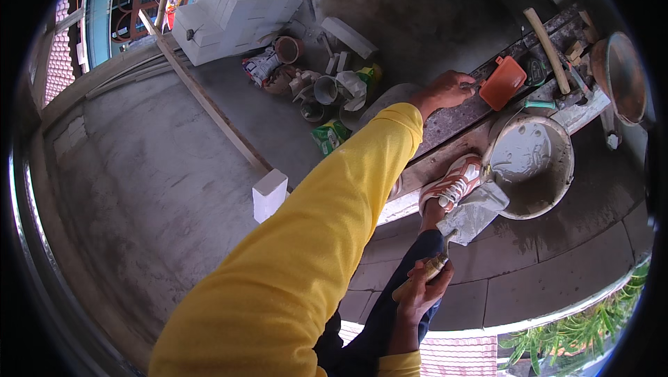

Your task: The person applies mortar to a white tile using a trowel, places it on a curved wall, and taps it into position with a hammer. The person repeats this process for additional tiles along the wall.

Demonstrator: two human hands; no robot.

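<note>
My left hand (447,93), at the end of a long yellow sleeve, reaches over a stained plank with its fingers curled together. What they pinch, if anything, is too small to make out. Just beyond the fingertips is an orange rectangular plastic piece (502,83). Lower down, my right hand (420,295) is wrapped round the handle of a trowel (474,213), whose broad blade is coated in pale mortar. Beside the blade stands a round bucket (562,183) with wet, whitish mortar in it. The blade is at the bucket's near left side.
My shoe (452,183) rests by the bucket, against the plank (445,125). A wooden-handled tool (547,50) and a large bowl (619,77) are at the right. White blocks (240,15) are stacked far left, near several pots and bags. A long timber (209,102) crosses the left side.
</note>
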